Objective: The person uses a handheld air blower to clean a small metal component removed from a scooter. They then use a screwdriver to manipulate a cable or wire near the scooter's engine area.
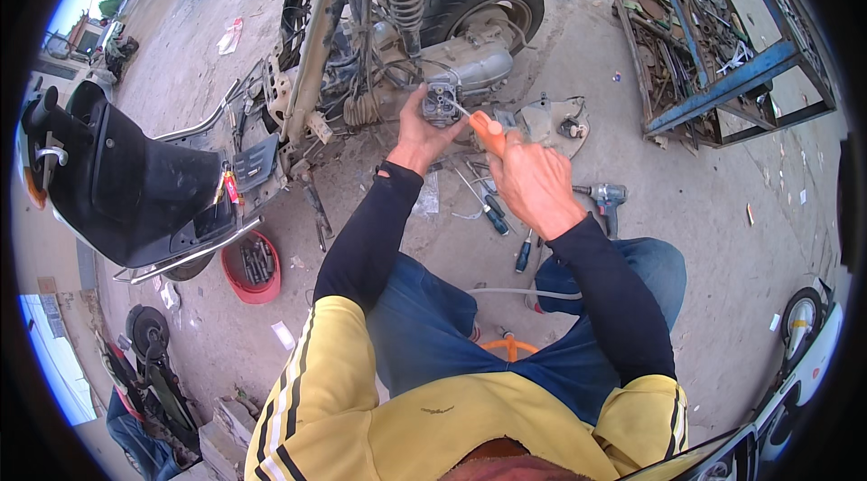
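My left hand (418,133) grips a small metal engine part (440,101) at the engine of a dismantled scooter (485,64); its thumb is at the part's left side, some fingers hidden. In my right hand (533,183) is an orange blow gun (485,130), its thin nozzle reaching to that part. Behind it, the rear wheel (519,7) stands under a coil spring. Below my hands lie screwdrivers (495,219) and a clear plastic bag (428,199). A drill-like power tool (611,198) lies right of my right hand, and a metal plate (555,120) lies beside the engine.
A blue metal cart (713,85) with tools stands at right. The scooter's black seat (144,192) is at left, above a red container of sockets (237,273). Other vehicles (149,332) are at the edges. A pale hose (501,292) runs between my knees.
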`<state>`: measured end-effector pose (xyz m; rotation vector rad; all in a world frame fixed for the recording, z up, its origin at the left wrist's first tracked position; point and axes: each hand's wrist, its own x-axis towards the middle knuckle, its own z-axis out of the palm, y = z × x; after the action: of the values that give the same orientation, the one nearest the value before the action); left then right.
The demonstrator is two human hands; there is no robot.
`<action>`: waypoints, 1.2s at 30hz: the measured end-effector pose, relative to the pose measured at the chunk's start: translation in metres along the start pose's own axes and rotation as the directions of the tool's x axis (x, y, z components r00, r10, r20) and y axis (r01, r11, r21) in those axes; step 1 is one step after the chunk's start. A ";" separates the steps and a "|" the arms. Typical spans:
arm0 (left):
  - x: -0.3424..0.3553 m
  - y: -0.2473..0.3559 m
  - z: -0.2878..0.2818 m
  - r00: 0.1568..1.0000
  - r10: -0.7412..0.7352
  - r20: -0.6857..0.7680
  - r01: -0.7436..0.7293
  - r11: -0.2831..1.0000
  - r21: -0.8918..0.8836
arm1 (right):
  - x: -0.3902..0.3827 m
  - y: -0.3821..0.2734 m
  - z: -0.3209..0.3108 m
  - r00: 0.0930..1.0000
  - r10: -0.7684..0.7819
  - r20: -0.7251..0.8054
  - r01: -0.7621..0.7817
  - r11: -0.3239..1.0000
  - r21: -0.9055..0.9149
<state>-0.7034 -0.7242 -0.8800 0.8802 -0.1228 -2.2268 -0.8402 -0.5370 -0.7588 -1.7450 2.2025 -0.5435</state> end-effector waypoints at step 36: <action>0.012 0.000 -0.014 1.000 -0.012 -0.012 0.013 0.994 0.106 | 0.007 -0.002 -0.001 0.997 0.022 0.072 -0.019 0.999 -0.038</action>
<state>-0.7003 -0.7292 -0.8976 0.9527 -0.2330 -2.2435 -0.8404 -0.5445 -0.7567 -1.7309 2.1916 -0.4296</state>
